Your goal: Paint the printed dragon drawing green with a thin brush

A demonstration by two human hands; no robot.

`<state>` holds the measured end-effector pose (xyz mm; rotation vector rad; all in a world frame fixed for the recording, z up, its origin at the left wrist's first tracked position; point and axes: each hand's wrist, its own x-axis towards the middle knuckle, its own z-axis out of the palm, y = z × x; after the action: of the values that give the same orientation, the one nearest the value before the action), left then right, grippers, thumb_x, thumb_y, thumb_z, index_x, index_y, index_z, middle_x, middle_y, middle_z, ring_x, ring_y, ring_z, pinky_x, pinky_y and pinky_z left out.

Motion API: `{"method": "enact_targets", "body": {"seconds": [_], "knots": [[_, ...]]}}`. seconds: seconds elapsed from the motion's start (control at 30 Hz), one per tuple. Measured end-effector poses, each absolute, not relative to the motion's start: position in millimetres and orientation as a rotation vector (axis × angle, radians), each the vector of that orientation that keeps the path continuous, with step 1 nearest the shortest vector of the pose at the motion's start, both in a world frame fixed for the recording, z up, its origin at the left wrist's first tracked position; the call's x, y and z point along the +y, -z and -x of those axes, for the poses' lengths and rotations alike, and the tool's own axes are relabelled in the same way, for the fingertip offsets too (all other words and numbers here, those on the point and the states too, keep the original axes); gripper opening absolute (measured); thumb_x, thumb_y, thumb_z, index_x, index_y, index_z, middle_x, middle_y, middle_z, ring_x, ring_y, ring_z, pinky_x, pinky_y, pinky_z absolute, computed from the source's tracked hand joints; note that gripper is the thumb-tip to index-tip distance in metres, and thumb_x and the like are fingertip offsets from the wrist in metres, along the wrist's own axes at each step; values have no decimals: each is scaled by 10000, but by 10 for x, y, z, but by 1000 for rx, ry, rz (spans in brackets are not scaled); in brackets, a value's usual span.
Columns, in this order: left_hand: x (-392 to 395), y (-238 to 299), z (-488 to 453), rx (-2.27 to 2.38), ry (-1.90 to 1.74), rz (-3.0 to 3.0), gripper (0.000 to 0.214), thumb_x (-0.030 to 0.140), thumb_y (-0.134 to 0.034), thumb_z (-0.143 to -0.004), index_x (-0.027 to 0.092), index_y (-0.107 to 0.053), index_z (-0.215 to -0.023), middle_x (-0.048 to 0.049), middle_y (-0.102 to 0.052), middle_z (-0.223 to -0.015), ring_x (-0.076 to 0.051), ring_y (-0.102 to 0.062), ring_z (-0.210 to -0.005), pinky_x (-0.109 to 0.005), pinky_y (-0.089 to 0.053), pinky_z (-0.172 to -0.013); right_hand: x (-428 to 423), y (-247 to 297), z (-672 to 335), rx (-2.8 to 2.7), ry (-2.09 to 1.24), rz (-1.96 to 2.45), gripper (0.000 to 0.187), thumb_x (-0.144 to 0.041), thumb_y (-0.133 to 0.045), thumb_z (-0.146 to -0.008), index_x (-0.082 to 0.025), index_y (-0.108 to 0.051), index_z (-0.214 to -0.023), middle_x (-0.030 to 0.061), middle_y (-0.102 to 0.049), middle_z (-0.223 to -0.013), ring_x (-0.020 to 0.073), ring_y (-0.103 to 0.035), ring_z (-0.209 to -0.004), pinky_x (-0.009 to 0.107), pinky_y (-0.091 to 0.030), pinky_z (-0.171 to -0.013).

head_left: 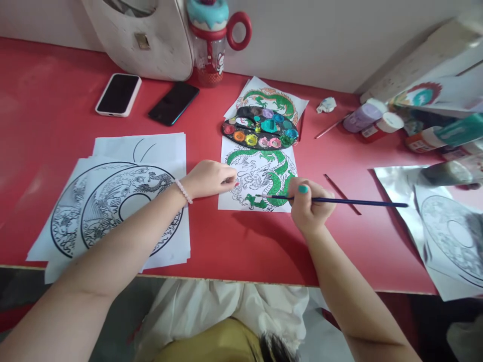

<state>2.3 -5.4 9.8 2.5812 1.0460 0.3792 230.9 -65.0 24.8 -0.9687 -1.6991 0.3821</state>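
My right hand (311,206) grips a thin dark-blue paintbrush (362,202), its thumb on top. The brush tip points left and meets or hovers just over a dragon drawing (230,201), beside a green-painted part near the lower edge. Green covers much of the dragon's body, while its head and other parts are black outline on white. Fingers curled, my left hand (209,178) rests at the drawing's left edge with nothing visible in it. A black paint palette (247,125) with several coloured wells lies across the drawing's top. Behind it shows a second dragon sheet (300,100), painted green and orange.
Line-art sheets (175,151) lie under my left forearm. Two phones (118,94), a white bag (158,45) and a red-handled cup (211,50) stand at the back. Rightward are a spare brush (341,193), crumpled tissue (326,104), paint bottles (364,115) and another printed sheet (445,226).
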Motion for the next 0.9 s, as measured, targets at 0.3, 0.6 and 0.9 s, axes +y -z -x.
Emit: {"method": "enact_targets", "body": {"seconds": [0.3, 0.6, 0.9], "knots": [[-75, -99, -25, 1028, -383, -2651, 185, 236, -459, -824, 179, -561, -681, 15, -627, -669, -92, -500, -580, -238, -269, -515, -343, -215, -2566, -1281, -251, 1193, 321, -428, -482, -881, -161, -569, -725, -2, -549, -606, 78, -528, -553, 222, -417, -537], [-73, -48, -19, 1074, -386, -2617, 170, 242, -493, -825, 181, -567, -684, 25, -619, -671, -88, -487, -574, -247, -257, -510, -170, 15, -2665, -1246, -325, 1356, 183, -324, -603, -775, -170, -619, -872, 26, -633, -788, 127, -604, -738, 289, -489, -712], [-69, -20, -25, 1056, -435, -2620, 191, 242, -472, -841, 175, -572, -693, 26, -618, -674, -80, -477, -560, -250, -264, -520, -78, 73, -2710, -1185, -341, 1391, 243, -350, -612, -762, -165, -651, -915, 55, -677, -843, 149, -640, -748, 324, -518, -741]]}}
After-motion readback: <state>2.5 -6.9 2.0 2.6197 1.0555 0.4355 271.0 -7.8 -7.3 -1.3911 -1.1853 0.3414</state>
